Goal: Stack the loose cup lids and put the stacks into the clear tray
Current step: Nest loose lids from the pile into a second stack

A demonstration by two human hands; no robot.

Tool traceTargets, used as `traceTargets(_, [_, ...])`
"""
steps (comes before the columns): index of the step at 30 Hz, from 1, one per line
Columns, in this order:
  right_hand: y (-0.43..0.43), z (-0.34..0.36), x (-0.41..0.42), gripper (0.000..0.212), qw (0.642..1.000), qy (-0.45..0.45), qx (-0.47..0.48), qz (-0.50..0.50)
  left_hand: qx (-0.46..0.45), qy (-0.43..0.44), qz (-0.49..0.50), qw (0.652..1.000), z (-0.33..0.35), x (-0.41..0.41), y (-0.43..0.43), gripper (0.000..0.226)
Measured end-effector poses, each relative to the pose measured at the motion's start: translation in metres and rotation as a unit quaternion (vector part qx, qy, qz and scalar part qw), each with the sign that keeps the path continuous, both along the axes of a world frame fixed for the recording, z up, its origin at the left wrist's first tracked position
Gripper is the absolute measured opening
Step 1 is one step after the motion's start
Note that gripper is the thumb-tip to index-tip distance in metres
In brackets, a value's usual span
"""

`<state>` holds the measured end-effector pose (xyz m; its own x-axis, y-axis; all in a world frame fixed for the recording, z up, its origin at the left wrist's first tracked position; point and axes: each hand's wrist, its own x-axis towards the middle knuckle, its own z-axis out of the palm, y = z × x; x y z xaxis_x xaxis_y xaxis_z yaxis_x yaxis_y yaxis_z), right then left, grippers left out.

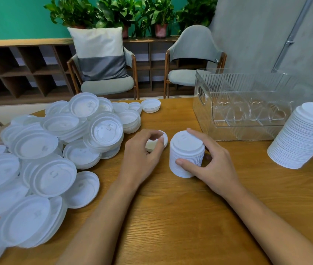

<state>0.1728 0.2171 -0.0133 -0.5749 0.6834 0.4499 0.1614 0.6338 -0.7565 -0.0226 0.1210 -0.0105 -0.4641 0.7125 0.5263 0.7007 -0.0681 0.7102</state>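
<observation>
Cup lids, thin white plastic: I am judging them light, flexible, slick and easily dented. I am pinching 1 lid (152, 145) by its rim in my left hand (142, 155), grip clamped on it, just beside the short stack (187, 150) on the bench (171, 217), while my right hand (215, 167) is curling its grip round that stack's side, thumb low, where I am reckoning nested lids are least likely to slide apart. The loose heap (56, 150) is lying to the left, and the clear tray (205, 111) is standing just behind the stack.

Two lid stacks: a short stack (187, 155) in your right hand (213, 167), a tall stack (302, 136) farther right. One clear tray (205, 104) beyond that hand. One lid (151, 144) in your left hand (142, 156); left of that, one heap (56, 142), too many to count.
</observation>
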Motion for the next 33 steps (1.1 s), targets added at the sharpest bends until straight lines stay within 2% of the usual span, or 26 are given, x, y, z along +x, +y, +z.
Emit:
traceTargets(3, [0.002,0.001,0.001,0.079,1.0,-0.007,0.003,-0.012,-0.1,0.115,0.011,0.988,-0.009,-0.006,0.002,0.028])
traceTargets(6, [0.001,0.002,0.002,0.079,1.0,-0.01,-0.002,-0.012,-0.118,0.158,0.015,0.98,-0.01,-0.008,0.004,0.024])
traceTargets(15, [0.001,0.002,0.002,0.078,1.0,-0.018,-0.01,-0.01,-0.079,0.09,0.035,0.992,-0.007,-0.006,0.007,0.023])
traceTargets(20, [0.002,0.001,0.002,0.076,1.0,-0.011,0.006,-0.015,-0.01,-0.064,0.028,0.998,0.004,0.0,0.004,0.017])
traceTargets(26, [0.001,0.003,0.001,0.075,1.0,-0.008,0.004,-0.013,0.053,-0.182,0.014,0.982,0.015,0.003,0.004,0.025])
traceTargets(28, [0.0,0.004,0.001,0.079,1.0,-0.007,-0.004,-0.012,0.059,-0.24,-0.009,0.969,0.016,0.002,0.005,0.026])
traceTargets(31, [-0.001,0.005,0.001,0.084,1.0,-0.007,-0.013,-0.009,0.072,-0.354,-0.049,0.931,0.022,0.005,0.003,0.027])
traceTargets(33, [-0.001,0.006,0.001,0.087,1.0,-0.006,-0.018,-0.006,0.069,-0.389,-0.064,0.916,0.025,0.006,0.003,0.029])
